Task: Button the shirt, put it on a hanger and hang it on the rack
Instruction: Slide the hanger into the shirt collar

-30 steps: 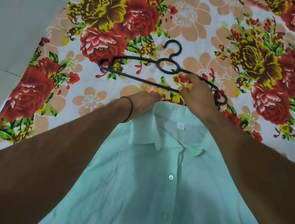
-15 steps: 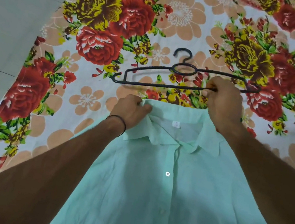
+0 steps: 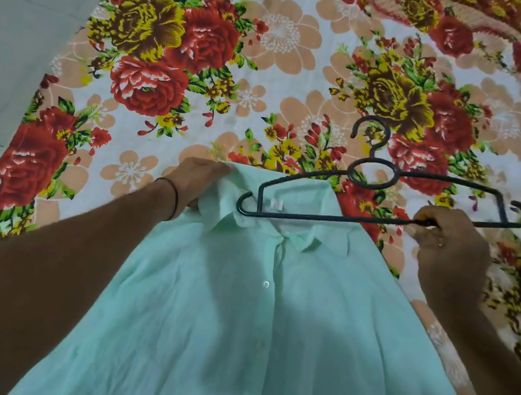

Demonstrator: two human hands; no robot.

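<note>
The right hand (image 3: 452,247) is held outstretched, the lower bar of the black hanger (image 3: 353,218) pinched in its fingertips. The mint shirt (image 3: 265,320), spread front-up at the near edge of the floral sheet (image 3: 175,43), is gripped at the collar by the left hand (image 3: 195,182). The hanger's left end is laid over the neck opening.

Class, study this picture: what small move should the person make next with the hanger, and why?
Probably slide the hanger leftward, easing its left end into the near shoulder of the shirt. The right hand grips the hanger's lower bar, the left hand holds the collar, and the hanger's left end lies over the neck opening.
</note>
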